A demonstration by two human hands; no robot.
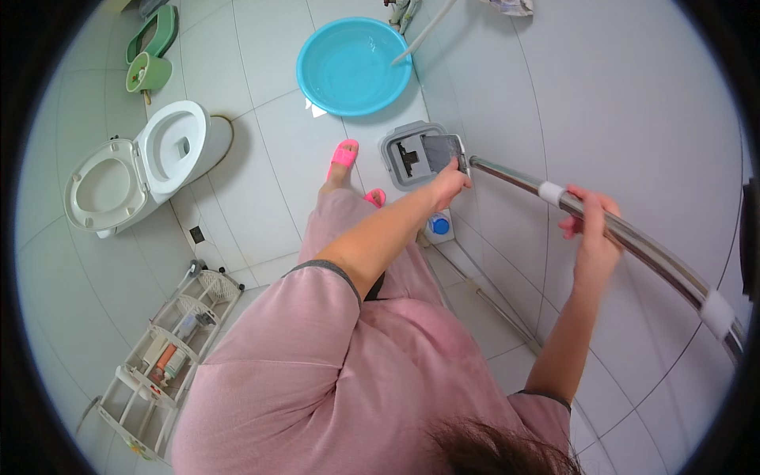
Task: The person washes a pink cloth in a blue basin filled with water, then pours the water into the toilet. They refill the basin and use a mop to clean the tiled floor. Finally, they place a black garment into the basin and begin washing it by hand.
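Note:
My right hand (595,228) is wrapped around a shiny metal mop pole (516,181) with white collars, slanting along the tiled wall. The pole's lower end is close to a flat mop head (442,151) with a grey pad and a pale edge; whether they are joined cannot be told. My left hand (452,183) grips the edge of the mop head, thumb on its pad. Beneath the mop head, a grey mop bucket (392,157) stands on the tiled floor against the wall; the mop head hides part of it.
A blue basin (356,65) with a pale hose (430,29) reaching in stands beyond the bucket. At left are a toilet (178,148), a green bin (151,72) and a white shelf rack (172,356). A blue-capped container (439,224) and a thin pole (475,288) are near my legs.

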